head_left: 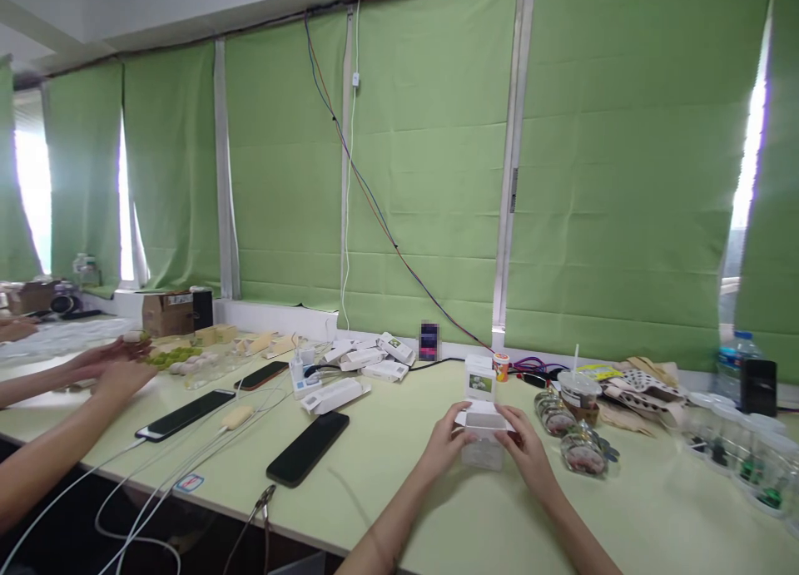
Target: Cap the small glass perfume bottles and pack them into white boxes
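Both my hands are around a small white cardboard box with its flaps standing out. My left hand grips its left side, the thumb and fingers on the flap edge. On the opposite side my right hand pinches the edge with its thumb underneath. Just below the box, a translucent piece shows between my hands; I cannot tell whether it is joined to it. Directly behind stands another white box with a green picture on its front.
Round clear packs lie to the right, near a cup with a straw. Several clear tubs line the right edge. Left are a black phone, flat white boxes and white cables. A co-worker's hands work at far left.
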Available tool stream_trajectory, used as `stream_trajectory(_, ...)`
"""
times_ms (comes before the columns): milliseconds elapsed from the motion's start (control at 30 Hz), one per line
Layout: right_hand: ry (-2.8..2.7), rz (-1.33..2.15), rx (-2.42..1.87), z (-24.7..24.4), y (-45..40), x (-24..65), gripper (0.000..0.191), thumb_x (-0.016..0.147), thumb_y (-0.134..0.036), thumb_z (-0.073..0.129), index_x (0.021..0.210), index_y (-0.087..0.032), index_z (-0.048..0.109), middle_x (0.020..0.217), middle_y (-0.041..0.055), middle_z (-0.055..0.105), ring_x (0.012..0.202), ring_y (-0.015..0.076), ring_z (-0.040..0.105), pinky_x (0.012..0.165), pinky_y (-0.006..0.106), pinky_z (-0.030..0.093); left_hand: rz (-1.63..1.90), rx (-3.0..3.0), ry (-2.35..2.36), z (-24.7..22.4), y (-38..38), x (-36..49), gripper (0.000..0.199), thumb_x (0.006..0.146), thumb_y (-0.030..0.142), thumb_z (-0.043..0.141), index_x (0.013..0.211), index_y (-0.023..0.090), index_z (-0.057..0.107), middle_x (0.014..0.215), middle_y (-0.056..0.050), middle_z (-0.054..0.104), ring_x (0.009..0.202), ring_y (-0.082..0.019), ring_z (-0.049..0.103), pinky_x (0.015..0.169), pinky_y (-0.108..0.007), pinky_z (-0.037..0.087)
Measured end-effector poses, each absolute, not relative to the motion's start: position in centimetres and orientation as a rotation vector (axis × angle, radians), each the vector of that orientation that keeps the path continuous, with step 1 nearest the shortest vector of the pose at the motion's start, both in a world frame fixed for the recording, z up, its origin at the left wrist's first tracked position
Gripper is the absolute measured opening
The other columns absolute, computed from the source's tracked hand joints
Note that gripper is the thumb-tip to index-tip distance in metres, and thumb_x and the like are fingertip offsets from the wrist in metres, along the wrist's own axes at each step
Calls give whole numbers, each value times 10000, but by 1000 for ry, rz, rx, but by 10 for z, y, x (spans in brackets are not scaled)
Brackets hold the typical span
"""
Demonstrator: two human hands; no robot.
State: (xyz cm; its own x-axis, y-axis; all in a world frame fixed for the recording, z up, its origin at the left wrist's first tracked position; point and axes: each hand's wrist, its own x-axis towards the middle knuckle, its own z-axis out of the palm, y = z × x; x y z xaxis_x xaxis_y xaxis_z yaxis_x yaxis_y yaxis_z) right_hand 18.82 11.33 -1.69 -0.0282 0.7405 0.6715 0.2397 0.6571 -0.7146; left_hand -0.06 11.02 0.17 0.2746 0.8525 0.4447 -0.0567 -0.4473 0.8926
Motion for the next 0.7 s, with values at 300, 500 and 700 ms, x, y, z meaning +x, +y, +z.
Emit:
stream_trajectory(300,-1749,149,-765,-25,107,190,224,883,-266,479,1083,-230,575,992,73,617,915,219,630,735,324,560,1414,2157,994,2,99,-3,275,756,134,569,1021,204,557,972,-39,663,892,-201,635,789,-325,532)
stream_trajectory(500,-1636,-434,-599,-32,94,187,417,862,-86,515,1235,-271,488,1071,84,561,1012,206,588,813,351,552,1953,3085,614,6,66,-10,325,836,34,509,1109,207,545,1041,-78,654,1115,-207,567,988,-475,441)
stream_trajectory(700,-1692,-515,-548,-30,92,185,584,866,-35,490,1376,-284,348,1105,90,592,1033,197,603,796,331,570,1925,3286,455,3,47,-9,317,758,0,610,973,232,630,851,-22,684,999,-212,633,926,-413,504)
